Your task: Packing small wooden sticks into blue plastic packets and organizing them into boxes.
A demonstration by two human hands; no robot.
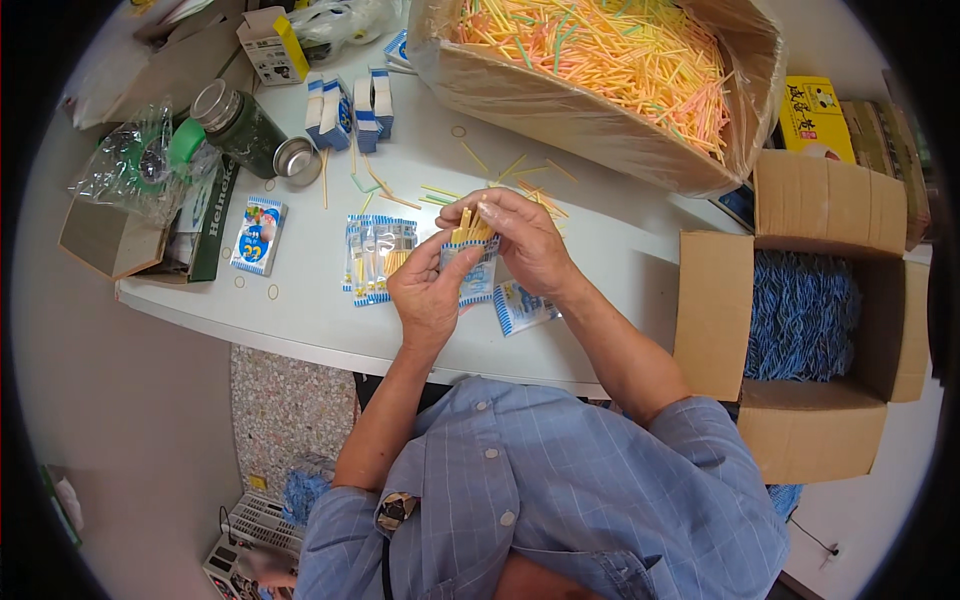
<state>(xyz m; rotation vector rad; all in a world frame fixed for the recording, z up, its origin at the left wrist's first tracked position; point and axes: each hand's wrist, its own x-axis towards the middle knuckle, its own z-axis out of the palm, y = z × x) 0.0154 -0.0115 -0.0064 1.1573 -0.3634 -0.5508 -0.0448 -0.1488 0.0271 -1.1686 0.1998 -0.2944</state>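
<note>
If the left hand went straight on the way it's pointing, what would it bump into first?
First, the packet that the left hand holds, with yellow sticks poking out; just beyond, probably the right hand, though depth is unclear.

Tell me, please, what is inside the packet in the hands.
Thin yellow sticks show at the top of the packet; the packet and left hand cover their lower parts.

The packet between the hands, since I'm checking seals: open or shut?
Open: yellow sticks jut from the top of the packet, between the left hand and right hand.
</note>
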